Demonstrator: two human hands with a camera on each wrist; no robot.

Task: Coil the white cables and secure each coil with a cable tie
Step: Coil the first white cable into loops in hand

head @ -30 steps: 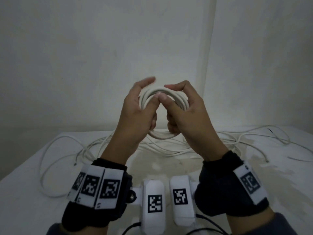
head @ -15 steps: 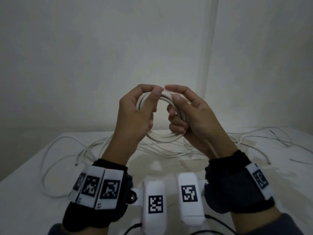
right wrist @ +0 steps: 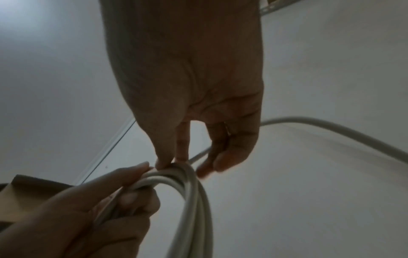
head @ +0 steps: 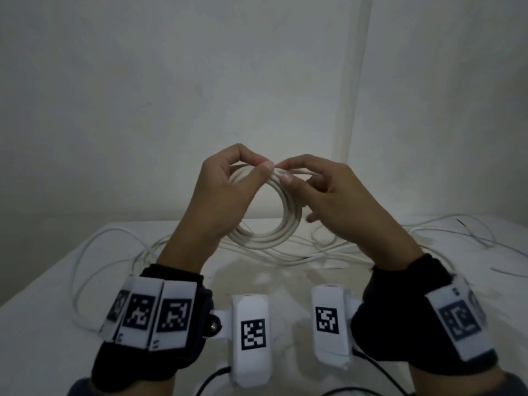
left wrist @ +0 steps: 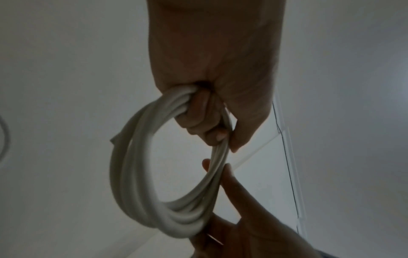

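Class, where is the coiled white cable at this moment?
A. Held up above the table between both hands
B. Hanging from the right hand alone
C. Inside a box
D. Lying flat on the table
A: the left hand grips the coil while the right hand pinches its top, clear of the table.

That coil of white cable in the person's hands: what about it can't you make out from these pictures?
- Cable tie: none can be told on the coil; head view, left hand and right hand cover its top.
- Left wrist view: fingers hide the strands inside the grip.
- Right wrist view: the coil's lower part is cut off by the bottom edge.
- Loose cables on the table: too tangled to count.
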